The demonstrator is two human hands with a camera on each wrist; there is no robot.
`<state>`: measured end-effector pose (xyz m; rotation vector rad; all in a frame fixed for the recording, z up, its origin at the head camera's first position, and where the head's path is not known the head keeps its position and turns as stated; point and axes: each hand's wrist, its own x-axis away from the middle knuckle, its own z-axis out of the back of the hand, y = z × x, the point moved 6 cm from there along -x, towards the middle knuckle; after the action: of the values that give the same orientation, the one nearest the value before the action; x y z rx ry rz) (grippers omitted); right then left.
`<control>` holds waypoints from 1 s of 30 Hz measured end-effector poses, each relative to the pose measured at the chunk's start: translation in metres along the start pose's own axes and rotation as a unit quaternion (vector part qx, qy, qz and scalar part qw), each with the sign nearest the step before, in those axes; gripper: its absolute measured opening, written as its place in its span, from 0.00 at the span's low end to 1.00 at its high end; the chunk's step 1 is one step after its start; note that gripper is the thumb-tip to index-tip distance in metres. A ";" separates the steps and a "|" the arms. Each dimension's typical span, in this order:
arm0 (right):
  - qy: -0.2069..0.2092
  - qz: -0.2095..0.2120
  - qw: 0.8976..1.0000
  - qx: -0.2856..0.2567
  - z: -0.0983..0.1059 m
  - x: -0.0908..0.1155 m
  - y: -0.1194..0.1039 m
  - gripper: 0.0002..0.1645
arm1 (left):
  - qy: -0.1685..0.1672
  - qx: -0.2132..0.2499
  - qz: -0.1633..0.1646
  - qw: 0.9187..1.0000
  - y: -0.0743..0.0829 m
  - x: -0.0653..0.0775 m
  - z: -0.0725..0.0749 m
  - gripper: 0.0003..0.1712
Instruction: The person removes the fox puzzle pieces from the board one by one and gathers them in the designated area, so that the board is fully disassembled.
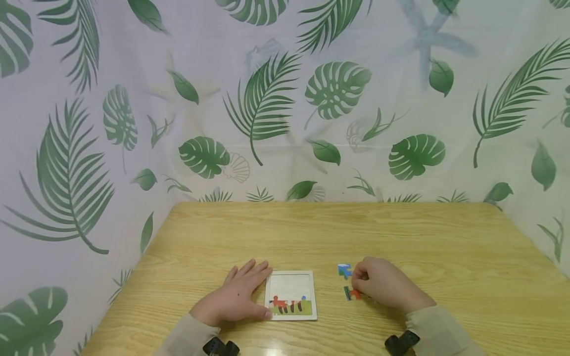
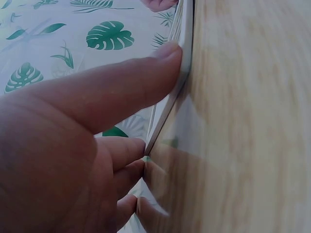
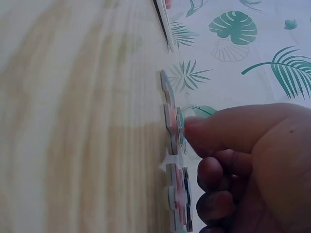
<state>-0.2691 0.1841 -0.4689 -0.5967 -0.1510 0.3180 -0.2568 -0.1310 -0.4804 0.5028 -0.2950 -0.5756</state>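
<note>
A square puzzle board (image 1: 291,273) with a pale frame lies on the table. Joined pieces showing red shapes, dark legs and green ground (image 1: 291,307) fill its lower part. My left hand (image 1: 240,294) steadies the left side, fingers extended, thumb (image 2: 167,60) on the near-left corner. Right of the board lie a blue-and-green puzzle piece (image 1: 344,269) and a red-and-dark-green puzzle piece (image 1: 348,293). My right hand (image 1: 385,282) is beside them, thumb and fingers curled. More puzzle pieces (image 3: 177,199) lie beneath it. Whether its fingertips pinch a piece is hidden.
The wooden table (image 1: 213,232) spreads out around the board. Behind it and at the sides hangs a white curtain (image 1: 285,183) printed with green leaves. Dark straps with small cameras (image 1: 222,347) sit on both wrists.
</note>
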 end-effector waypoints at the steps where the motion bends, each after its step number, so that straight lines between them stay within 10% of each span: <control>1: 0.001 0.004 1.000 -0.001 0.001 0.000 -0.001 0.11 | -0.001 0.002 0.001 1.000 0.000 0.000 0.000 0.58; 30: -0.021 0.076 0.995 -0.052 -0.010 0.003 -0.048 0.02 | -0.004 0.003 0.006 1.000 0.006 0.001 0.004 0.59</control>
<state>-0.2518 0.1427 -0.4493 -0.7074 -0.1634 0.4731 -0.2548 -0.1286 -0.4737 0.5049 -0.3073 -0.5655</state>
